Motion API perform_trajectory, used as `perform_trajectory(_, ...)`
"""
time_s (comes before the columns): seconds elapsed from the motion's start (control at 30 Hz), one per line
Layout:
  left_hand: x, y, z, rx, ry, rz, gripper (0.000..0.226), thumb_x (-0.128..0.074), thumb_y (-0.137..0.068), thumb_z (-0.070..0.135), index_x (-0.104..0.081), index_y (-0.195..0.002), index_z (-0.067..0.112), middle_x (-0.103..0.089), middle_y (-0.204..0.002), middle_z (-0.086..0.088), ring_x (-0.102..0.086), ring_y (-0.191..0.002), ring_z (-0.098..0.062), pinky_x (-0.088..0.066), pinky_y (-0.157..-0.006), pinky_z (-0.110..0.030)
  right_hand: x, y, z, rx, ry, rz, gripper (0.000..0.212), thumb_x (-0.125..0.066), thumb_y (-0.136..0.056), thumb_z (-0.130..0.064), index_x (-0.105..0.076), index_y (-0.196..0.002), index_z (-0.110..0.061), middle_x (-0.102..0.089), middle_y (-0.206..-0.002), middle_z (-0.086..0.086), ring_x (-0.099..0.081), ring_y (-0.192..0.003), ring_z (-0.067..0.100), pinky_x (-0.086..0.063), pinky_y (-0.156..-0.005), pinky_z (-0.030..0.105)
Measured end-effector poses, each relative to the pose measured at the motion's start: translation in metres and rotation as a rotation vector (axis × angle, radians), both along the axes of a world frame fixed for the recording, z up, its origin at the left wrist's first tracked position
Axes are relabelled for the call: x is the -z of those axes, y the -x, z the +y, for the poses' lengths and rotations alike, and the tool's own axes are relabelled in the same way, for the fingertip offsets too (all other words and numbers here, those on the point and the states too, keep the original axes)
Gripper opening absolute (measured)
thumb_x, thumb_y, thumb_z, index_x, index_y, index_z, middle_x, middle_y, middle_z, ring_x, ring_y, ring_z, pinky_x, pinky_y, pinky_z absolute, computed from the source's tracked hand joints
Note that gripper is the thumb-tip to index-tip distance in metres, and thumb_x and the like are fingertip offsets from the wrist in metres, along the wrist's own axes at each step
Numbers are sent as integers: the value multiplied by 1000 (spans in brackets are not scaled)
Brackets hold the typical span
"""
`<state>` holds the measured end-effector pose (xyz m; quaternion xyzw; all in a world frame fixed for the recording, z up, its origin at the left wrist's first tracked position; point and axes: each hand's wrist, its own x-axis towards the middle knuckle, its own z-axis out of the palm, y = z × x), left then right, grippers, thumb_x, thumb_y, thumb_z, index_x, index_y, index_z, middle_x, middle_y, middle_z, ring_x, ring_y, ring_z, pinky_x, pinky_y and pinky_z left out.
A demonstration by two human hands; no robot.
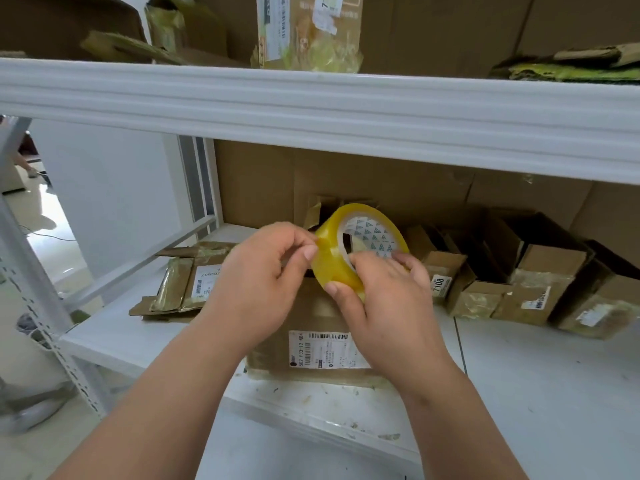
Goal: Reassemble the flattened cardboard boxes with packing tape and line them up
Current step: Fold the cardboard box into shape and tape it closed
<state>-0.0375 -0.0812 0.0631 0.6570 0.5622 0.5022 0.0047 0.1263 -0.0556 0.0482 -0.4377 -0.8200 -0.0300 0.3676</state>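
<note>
Two bare hands meet over a white shelf in the head view, both busy with a roll of yellowish packing tape. The right hand grips the roll from below and from the near side: its thumb presses on the outer band of tape and its fingers curl over the rim toward the printed cardboard core. The left hand is at the roll's left edge, with thumb and forefinger pinched together against the tape surface; whether a loose end of tape lies between them cannot be told. The roll is held tilted, its open core facing up and toward the camera.

Directly beneath the hands, a brown cardboard box lies on the shelf, a white shipping label on its top face near the front edge. To the left of it, flattened cardboard pieces with old tape and a barcode sticker lie in a low pile. To the right, a row of small assembled boxes stands side by side along the back of the shelf, several with their flaps open. A large sheet of cardboard stands behind them. Above, a white shelf beam crosses the view, with more cardboard stacked on the upper level.
</note>
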Motion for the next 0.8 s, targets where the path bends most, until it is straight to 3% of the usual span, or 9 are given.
perform_trajectory(0.1,-9,11,3,-79,-4,30,15,-54,-97,30,-59,-83,31,-67,-80,7,-59,-76,-6,-47,-67,-24,-10,7,3,-3,-17,-13,31,-33,-93,-62,-44,-94,-33,-52,-81,-16,-52,-87,10,-19,-112,37)
perform_trajectory(0.23,-10,19,7,-157,16,-13,18,-52,-96,32,-55,-78,30,-66,-72,7,-60,-72,-5,-44,-60,-21,-15,11,7,-52,-36,23,49,-29,-87,-73,-49,-88,-28,-43,-75,-15,-22,-79,1,-15,-103,33)
perform_trajectory(0.3,-8,22,7,-170,15,-89,20,-54,-97,29,-55,-77,29,-67,-72,10,-63,-71,-2,-48,-65,-25,-17,9,10,-109,39,-8,49,-32,-85,-78,-48,-86,-32,-50,-74,-16,-34,-77,3,-14,-105,33)
perform_trajectory(0.37,-8,27,7,-165,10,-185,19,-55,-97,28,-58,-78,28,-69,-74,12,-66,-73,-6,-56,-73,-40,-16,6,12,-178,161,-52,49,-34,-79,-78,-47,-83,-31,-54,-77,-15,-49,-83,2,-13,-109,33)
perform_trajectory(0.47,-10,32,7,-167,43,-208,19,-55,-97,30,-59,-78,29,-68,-78,15,-68,-78,-14,-58,-77,-49,-11,2,15,-276,255,-106,45,-39,-72,-71,-49,-77,-28,-53,-76,-13,-52,-87,1,-9,-116,36)
perform_trajectory(0.6,-6,40,11,-156,83,-275,22,-54,-99,27,-60,-78,30,-70,-79,14,-69,-79,-15,-58,-78,-49,-12,-5,24,-325,241,-62,36,-37,-78,-65,-48,-75,-31,-50,-75,-15,-49,-90,0,-16,-113,44)
perform_trajectory(0.8,-5,35,25,-62,90,-630,19,-52,-101,16,-60,-84,17,-71,-75,4,-71,-76,-13,-60,-64,-30,-26,-2,36,-320,97,0,34,-31,-88,-64,-51,-87,-35,-48,-78,-22,-48,-92,-2,-23,-102,39)
